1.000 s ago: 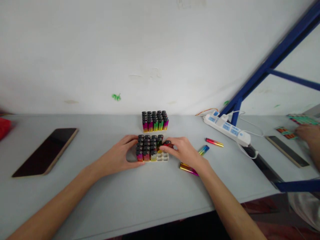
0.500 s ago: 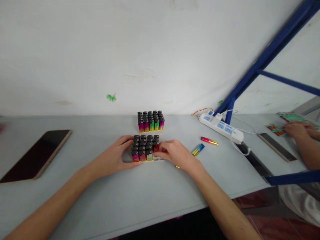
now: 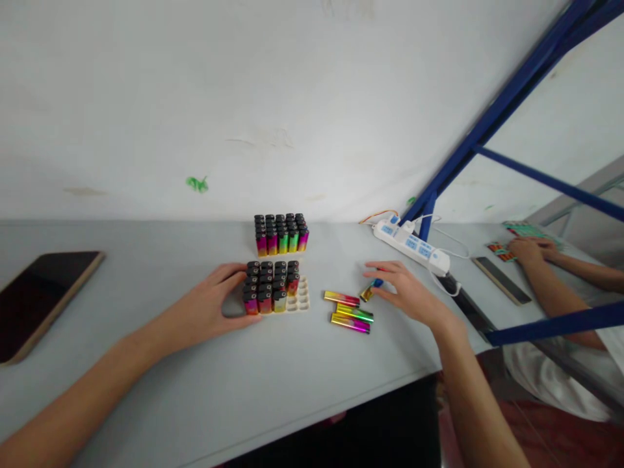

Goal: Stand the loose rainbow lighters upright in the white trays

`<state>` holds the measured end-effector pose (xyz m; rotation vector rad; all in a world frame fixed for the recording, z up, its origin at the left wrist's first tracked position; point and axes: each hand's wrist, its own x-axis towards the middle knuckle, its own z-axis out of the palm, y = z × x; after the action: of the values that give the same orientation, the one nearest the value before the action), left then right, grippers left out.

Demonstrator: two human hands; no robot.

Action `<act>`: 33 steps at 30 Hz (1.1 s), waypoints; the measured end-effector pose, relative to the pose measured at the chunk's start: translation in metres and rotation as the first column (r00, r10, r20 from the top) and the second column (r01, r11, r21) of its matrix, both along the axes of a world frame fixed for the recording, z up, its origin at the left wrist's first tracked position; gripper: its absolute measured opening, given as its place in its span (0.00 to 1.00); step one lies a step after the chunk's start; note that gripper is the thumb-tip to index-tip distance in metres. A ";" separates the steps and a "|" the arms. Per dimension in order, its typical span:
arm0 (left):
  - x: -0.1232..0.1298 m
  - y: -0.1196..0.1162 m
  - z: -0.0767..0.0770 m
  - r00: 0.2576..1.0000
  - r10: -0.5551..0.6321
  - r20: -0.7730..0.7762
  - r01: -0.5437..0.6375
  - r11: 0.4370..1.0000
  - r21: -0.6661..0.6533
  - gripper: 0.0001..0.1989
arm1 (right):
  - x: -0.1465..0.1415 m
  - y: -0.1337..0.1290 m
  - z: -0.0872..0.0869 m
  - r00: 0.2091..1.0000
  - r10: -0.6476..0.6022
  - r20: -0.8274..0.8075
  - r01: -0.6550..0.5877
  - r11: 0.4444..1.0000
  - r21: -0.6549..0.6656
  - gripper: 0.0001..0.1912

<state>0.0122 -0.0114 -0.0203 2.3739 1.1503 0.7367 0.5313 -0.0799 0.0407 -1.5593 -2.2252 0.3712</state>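
My left hand (image 3: 209, 305) is wrapped around the left side of a white tray (image 3: 303, 300) holding several upright lighters (image 3: 265, 301) with black tops. Empty round slots show at the tray's right side. My right hand (image 3: 404, 291) has its fingers apart over a blue and gold lighter (image 3: 369, 290). A bit of red shows at its fingers, from something mostly hidden. Left of it lie a red and yellow lighter (image 3: 341, 299), a green and yellow one (image 3: 355, 313) and a magenta and yellow one (image 3: 351, 323).
Behind stands a second full block of lighters (image 3: 281, 242). A phone (image 3: 43, 299) lies at the left. A white power strip (image 3: 412, 244) with cables sits at the right by a blue metal frame (image 3: 468, 153). Beyond it are another person's hands (image 3: 531, 250).
My right hand has left the tray and moved right to the loose lighters, baring the empty slots. My left hand stays at the tray. The view has shifted somewhat right.
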 end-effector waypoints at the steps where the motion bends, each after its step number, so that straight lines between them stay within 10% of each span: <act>1: 0.000 0.001 -0.002 1.000 0.000 0.003 0.000 1.000 0.003 0.37 | 0.004 -0.002 -0.004 0.999 0.013 0.045 -0.013 1.000 0.004 0.16; 5: 0.001 0.000 0.001 1.000 -0.006 -0.004 0.006 1.000 0.000 0.39 | 0.005 -0.001 -0.008 1.000 0.026 0.002 -0.026 1.000 0.007 0.06; 8: 0.003 -0.001 0.006 1.000 -0.009 -0.017 0.009 1.000 -0.014 0.42 | -0.009 0.002 -0.006 0.968 -0.087 -0.234 0.087 0.996 -0.011 0.16; 14: 0.003 -0.001 0.009 0.999 -0.019 -0.039 0.018 1.000 -0.024 0.42 | -0.073 0.036 0.003 0.722 -0.171 -0.670 0.143 0.985 -0.097 0.31; 23: 0.005 -0.008 0.013 0.999 -0.032 -0.009 0.032 0.999 -0.017 0.35 | -0.164 0.072 0.008 0.358 -0.176 -0.917 -0.151 0.958 -0.243 0.44; 33: 0.005 -0.008 0.014 1.000 -0.022 -0.002 0.022 1.000 -0.016 0.37 | -0.181 0.049 -0.016 0.619 -0.238 -0.748 0.119 0.970 -0.210 0.43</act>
<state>0.0172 -0.0190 -0.0061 2.3709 1.1249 0.7161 0.3506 -0.0306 0.0248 -1.3036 -1.3708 0.9512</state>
